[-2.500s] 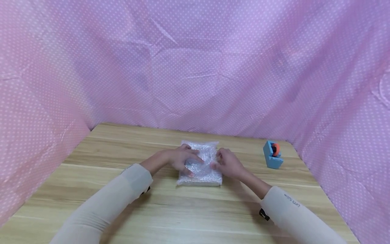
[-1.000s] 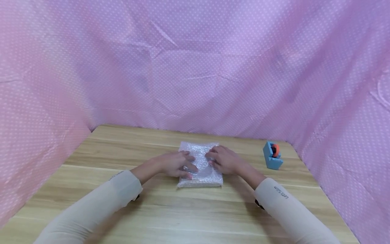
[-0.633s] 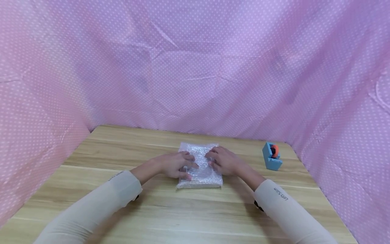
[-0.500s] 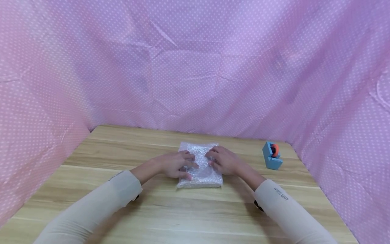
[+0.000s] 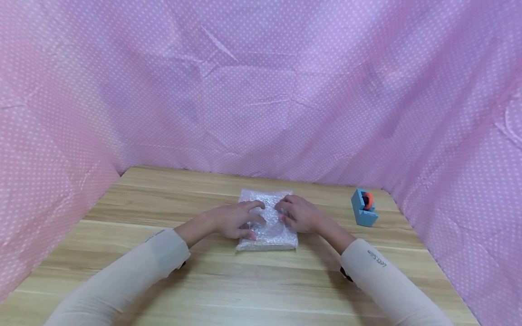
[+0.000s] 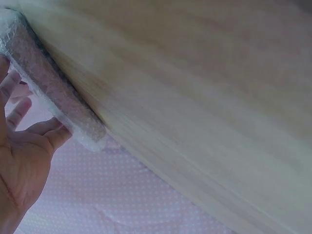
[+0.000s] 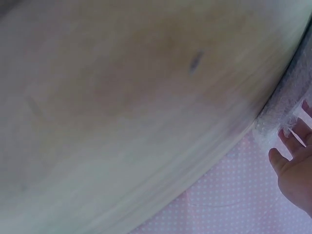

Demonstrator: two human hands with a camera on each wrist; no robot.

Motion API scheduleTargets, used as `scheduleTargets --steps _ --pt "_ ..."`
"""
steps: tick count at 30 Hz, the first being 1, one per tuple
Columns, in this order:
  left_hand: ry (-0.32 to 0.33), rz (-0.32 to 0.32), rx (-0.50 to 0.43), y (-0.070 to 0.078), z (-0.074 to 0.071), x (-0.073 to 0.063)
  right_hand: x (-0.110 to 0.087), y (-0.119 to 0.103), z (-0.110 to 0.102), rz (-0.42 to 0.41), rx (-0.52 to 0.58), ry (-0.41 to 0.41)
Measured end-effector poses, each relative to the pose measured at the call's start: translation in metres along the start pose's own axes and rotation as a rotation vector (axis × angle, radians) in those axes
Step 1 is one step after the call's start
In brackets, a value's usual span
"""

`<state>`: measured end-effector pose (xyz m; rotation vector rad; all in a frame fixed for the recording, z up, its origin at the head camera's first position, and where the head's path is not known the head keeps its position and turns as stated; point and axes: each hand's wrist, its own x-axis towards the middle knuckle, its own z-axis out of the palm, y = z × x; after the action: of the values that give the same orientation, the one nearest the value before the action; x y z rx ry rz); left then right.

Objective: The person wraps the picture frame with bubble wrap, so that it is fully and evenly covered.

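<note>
A flat rectangular package in clear bubble wrap (image 5: 271,237) lies on the wooden table, in the middle of the head view. My left hand (image 5: 232,220) touches its top from the left side, with the fingers spread and slightly bent. From the right, my right hand (image 5: 301,215) rests its fingertips on the wrap near the right edge. The left wrist view shows the left hand (image 6: 27,161) with its fingertips against the upper face of the package (image 6: 58,92). In the right wrist view the fingers of the right hand (image 7: 297,168) touch the wrapped edge (image 7: 282,105). What is inside the wrap is hidden.
A blue tape dispenser (image 5: 364,213) with an orange roll core (image 5: 369,200) stands at the right rear of the table (image 5: 228,290). A pink polka-dot cloth (image 5: 244,90) hangs behind the table and along both sides.
Since the earliest frame, my left hand has drawn back to the left and my right fingers have come further onto the package. Lately only the left fingers have shifted, spreading slightly. The package stays put.
</note>
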<state>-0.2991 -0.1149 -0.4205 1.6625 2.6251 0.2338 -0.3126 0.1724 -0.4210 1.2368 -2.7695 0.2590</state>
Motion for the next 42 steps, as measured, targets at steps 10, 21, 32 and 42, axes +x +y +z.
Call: scheduleTargets --steps 10,21,32,42 --pt "-0.079 0.038 -0.009 0.007 -0.003 0.004 -0.001 -0.001 0.0 0.007 0.008 -0.001" --pt "-0.159 -0.022 0.011 0.018 -0.004 -0.001 -0.001 -0.002 -0.001 0.027 0.03 -0.032" --pt "-0.197 -0.067 0.044 0.02 -0.003 0.004 -0.008 0.002 -0.006 0.034 0.123 -0.086" --pt "-0.204 -0.073 0.037 0.022 -0.007 0.003 -0.014 0.005 -0.013 0.005 0.081 -0.009"
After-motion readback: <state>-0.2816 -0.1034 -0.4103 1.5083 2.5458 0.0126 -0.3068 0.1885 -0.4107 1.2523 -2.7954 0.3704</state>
